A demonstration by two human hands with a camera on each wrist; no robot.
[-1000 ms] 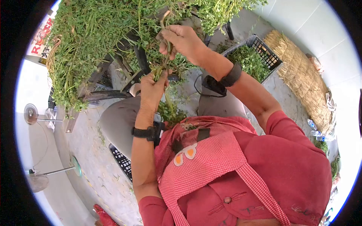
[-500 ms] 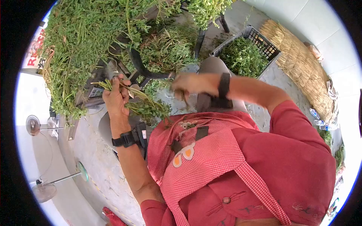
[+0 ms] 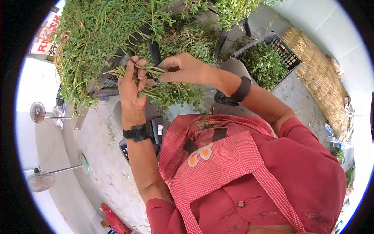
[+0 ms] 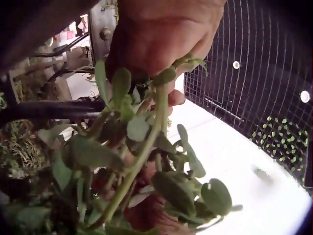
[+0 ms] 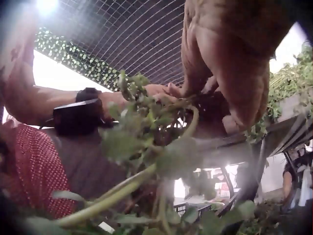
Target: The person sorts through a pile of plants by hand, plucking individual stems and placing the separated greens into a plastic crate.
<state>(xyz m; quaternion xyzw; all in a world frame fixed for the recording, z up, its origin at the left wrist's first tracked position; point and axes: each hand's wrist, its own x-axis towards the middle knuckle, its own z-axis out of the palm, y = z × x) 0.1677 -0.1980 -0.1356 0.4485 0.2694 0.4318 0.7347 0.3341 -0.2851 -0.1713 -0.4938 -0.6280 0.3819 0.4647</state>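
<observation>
In the head view my left hand (image 3: 132,87) grips a bunch of leafy greens (image 3: 175,95), fingers curled round the stems. Cut-looking stem ends stick out to the left, and the leaves hang to the right above the lap. My right hand (image 3: 185,70) comes in from the right and pinches stems (image 3: 154,69) of the bunch between thumb and fingers, close to the left hand. Small rounded leaves (image 4: 176,191) and a thick pale green stem (image 4: 142,156) hang below the left hand in the left wrist view. Leaves partly cover the fingers in the right wrist view.
A large heap of greens (image 3: 97,43) covers the table ahead; more greens (image 3: 191,39) lie beneath it. A black crate (image 3: 286,52) holding greens stands at the right, beside a rolled straw mat (image 3: 323,85). A patterned apron (image 3: 218,156) covers the lap.
The left hand has shifted left with the bunch. The right hand first worked higher up on a thick stem, swung away to the right, then returned to the stems by the left hand.
</observation>
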